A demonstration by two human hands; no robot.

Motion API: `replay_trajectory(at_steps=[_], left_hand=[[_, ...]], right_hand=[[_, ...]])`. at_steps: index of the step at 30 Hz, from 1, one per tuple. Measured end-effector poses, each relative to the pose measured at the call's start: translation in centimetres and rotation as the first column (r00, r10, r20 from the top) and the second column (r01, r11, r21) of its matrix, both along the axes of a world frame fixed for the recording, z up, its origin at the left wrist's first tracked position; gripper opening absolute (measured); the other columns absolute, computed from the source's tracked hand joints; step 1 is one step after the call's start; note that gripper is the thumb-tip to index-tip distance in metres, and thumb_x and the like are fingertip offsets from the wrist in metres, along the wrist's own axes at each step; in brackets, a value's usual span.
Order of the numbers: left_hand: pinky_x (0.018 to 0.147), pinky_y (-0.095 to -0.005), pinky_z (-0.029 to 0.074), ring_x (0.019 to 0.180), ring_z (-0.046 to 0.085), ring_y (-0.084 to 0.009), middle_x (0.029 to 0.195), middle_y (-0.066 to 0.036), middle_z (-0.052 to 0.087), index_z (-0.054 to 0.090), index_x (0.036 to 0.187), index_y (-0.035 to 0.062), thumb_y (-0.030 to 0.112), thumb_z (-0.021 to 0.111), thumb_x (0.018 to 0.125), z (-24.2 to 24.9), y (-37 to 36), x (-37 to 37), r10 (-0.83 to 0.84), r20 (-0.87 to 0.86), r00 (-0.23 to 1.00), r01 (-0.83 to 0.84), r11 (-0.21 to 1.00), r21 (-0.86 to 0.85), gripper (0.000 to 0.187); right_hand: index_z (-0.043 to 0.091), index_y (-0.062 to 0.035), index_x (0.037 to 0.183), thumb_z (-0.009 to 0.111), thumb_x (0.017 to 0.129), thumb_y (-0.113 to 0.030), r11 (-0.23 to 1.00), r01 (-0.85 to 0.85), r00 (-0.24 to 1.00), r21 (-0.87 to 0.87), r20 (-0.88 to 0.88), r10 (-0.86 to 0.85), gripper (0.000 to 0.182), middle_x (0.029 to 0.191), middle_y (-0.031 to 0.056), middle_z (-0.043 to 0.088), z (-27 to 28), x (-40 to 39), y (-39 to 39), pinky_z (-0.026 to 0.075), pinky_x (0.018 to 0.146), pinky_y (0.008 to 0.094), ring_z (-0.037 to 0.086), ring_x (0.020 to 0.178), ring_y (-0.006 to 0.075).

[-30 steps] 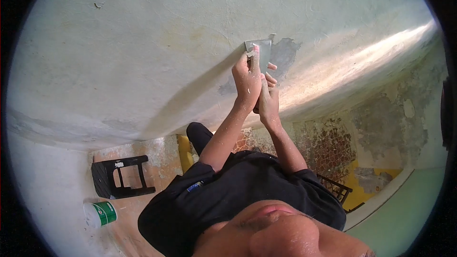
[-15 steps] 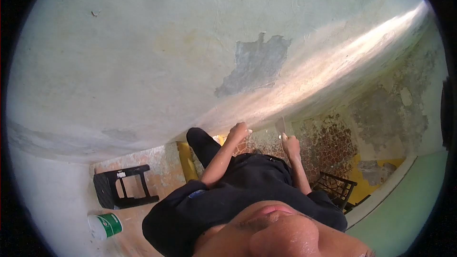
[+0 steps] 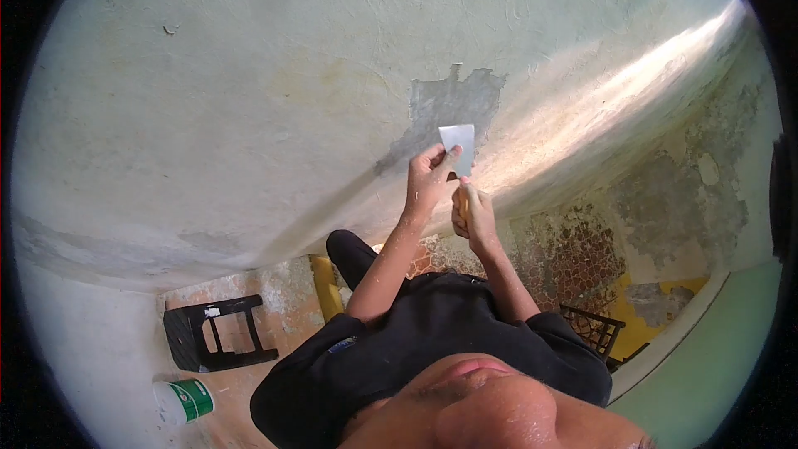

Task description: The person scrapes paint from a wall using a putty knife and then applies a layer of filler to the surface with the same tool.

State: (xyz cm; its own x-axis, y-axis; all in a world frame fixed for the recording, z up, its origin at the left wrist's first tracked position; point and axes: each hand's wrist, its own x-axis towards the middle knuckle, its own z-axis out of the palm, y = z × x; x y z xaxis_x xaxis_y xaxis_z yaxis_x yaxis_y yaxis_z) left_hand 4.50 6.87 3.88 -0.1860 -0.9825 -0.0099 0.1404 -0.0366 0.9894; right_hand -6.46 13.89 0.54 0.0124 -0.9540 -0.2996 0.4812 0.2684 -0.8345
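Observation:
A putty knife [image 3: 462, 140] with a wide metal blade and a wooden handle is held up in front of the wall, blade pointing away from my body. My right hand [image 3: 475, 220] is closed around its handle. My left hand [image 3: 428, 181] grips the blade from the left side, thumb lying on the metal face and fingers behind it. Beyond the blade is a grey bare patch [image 3: 453, 104] where the paint has come off the pale green wall [image 3: 249, 116]. Whitish specks dot both forearms.
A black plastic stool [image 3: 220, 333] lies on the floor at left, near a white and green bucket [image 3: 184, 401]. Beside my leg is a yellow post-like piece [image 3: 326, 287]. A dark metal rack [image 3: 592, 328] stands at right, by a low ledge [image 3: 673, 337].
Both hands have risen and come together before the wall patch. The left hand, apart from the putty knife before, now holds its blade; the knife has moved up and left.

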Motion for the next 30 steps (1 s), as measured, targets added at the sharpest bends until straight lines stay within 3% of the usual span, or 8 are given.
replay_trajectory(at_steps=[2,3,9,18,20,23,26,30], left_hand=[[0.066,-0.0301,0.065,0.084,0.076,-0.0177,0.096,-0.013,0.075,0.069,0.112,-0.0079,0.025,0.065,0.105,2.7,-0.1,-0.3,0.049,-0.122,0.991,-0.058,0.996,-0.070,0.034],[0.059,-0.0309,0.065,0.078,0.076,-0.0204,0.092,-0.016,0.074,0.068,0.109,-0.0094,0.022,0.062,0.106,4.1,0.0,-0.5,0.105,-0.103,0.989,-0.115,0.989,-0.096,0.032],[0.058,-0.0322,0.067,0.076,0.077,-0.0247,0.091,-0.016,0.074,0.067,0.106,-0.0115,0.022,0.059,0.107,6.9,-0.8,-0.1,0.196,-0.171,0.966,-0.213,0.973,-0.087,0.034],[0.054,-0.0340,0.066,0.073,0.077,-0.0268,0.091,-0.016,0.073,0.067,0.106,-0.0116,0.020,0.062,0.105,6.3,-1.1,-0.9,0.277,-0.225,0.934,-0.303,0.949,-0.088,0.032],[0.053,-0.0337,0.066,0.073,0.077,-0.0265,0.090,-0.015,0.073,0.067,0.105,-0.0111,0.020,0.063,0.105,6.5,-1.4,-1.2,0.306,-0.233,0.923,-0.330,0.941,-0.075,0.031],[0.051,-0.0333,0.065,0.071,0.076,-0.0258,0.088,-0.014,0.073,0.068,0.102,-0.0097,0.019,0.064,0.105,7.4,-1.7,-1.5,0.328,-0.241,0.914,-0.357,0.930,-0.090,0.029],[0.051,-0.0329,0.065,0.070,0.076,-0.0251,0.086,-0.013,0.073,0.068,0.100,-0.0087,0.019,0.064,0.104,8.4,-2.0,-1.7,0.328,-0.250,0.911,-0.367,0.921,-0.131,0.029],[0.050,-0.0326,0.064,0.070,0.076,-0.0240,0.086,-0.013,0.073,0.069,0.099,-0.0075,0.021,0.065,0.104,9.5,-2.1,-2.2,0.341,-0.238,0.909,-0.377,0.918,-0.126,0.029]], right_hand=[[0.047,-0.0118,0.074,0.050,0.108,-0.049,0.999,-0.010,1.000,-0.036,-0.015,0.010,0.051,0.053,-0.0046,0.039,1.9,0.6,-0.6,0.021,0.033,0.0250,0.033,0.036,0.0060],[0.044,-0.0137,0.069,0.050,0.109,-0.046,0.997,-0.027,0.999,-0.067,-0.031,0.025,0.052,0.053,-0.0063,0.038,2.9,0.8,-0.9,0.020,0.033,0.0255,0.033,0.037,0.0053],[0.043,-0.0131,0.069,0.049,0.109,-0.050,0.998,-0.052,0.993,-0.044,-0.104,0.048,0.055,0.052,-0.0064,0.035,6.1,1.6,-2.6,0.017,0.034,0.0241,0.026,0.036,0.0038],[0.043,-0.0119,0.066,0.047,0.111,-0.043,0.996,-0.025,0.984,-0.086,-0.178,0.009,0.055,0.053,-0.0056,0.038,4.9,1.7,-3.7,0.020,0.034,0.0249,0.031,0.038,0.0047],[0.048,-0.0095,0.067,0.048,0.111,-0.042,0.993,-0.058,0.983,-0.104,-0.182,0.038,0.055,0.055,-0.0043,0.044,4.9,1.5,-4.0,0.029,0.038,0.0261,0.041,0.043,0.0060],[0.049,-0.0084,0.068,0.048,0.112,-0.041,0.992,-0.065,0.986,-0.111,-0.158,0.047,0.055,0.056,-0.0042,0.045,5.5,1.5,-4.7,0.031,0.039,0.0261,0.042,0.044,0.0061],[0.045,-0.0103,0.066,0.046,0.112,-0.040,0.992,-0.034,0.990,-0.122,-0.138,0.017,0.055,0.055,-0.0054,0.040,7.3,1.8,-4.6,0.022,0.035,0.0250,0.034,0.040,0.0042],[0.049,-0.0089,0.067,0.047,0.112,-0.040,0.981,-0.003,0.985,-0.196,-0.169,-0.031,0.054,0.055,-0.0050,0.042,7.6,1.6,-4.6,0.023,0.035,0.0251,0.035,0.040,0.0042]])
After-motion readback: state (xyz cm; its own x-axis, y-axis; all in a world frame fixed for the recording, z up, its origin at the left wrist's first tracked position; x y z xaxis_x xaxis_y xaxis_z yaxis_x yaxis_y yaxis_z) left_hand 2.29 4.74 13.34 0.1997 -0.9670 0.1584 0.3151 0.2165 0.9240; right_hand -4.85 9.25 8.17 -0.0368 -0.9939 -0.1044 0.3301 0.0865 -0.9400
